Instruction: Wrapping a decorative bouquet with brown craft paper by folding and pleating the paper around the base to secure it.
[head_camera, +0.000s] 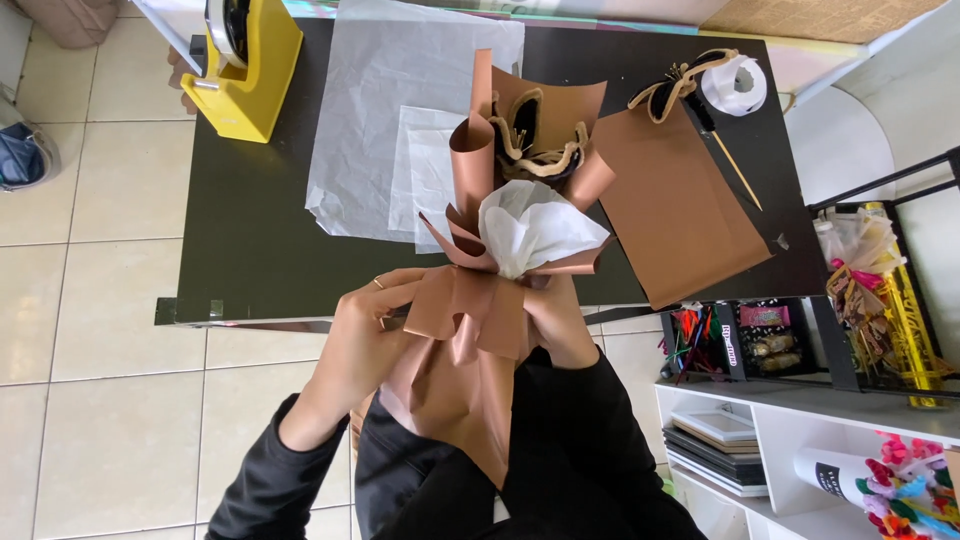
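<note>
L hand (362, 330) + R hand (560, 325) pinch bouquet (490, 300) waist, fingers closed on copper wrap; mid-wrap. Next prob needs tie; ribbon roll (738, 85) far right of bouquet.

A florist's or gift-wrapping workshop: wrapping paper (672, 205) and tissue sheets (400, 110) on a black table (250, 230), a tape dispenser (245, 70), shelves (800, 440) of ribbons and trimmings.
</note>
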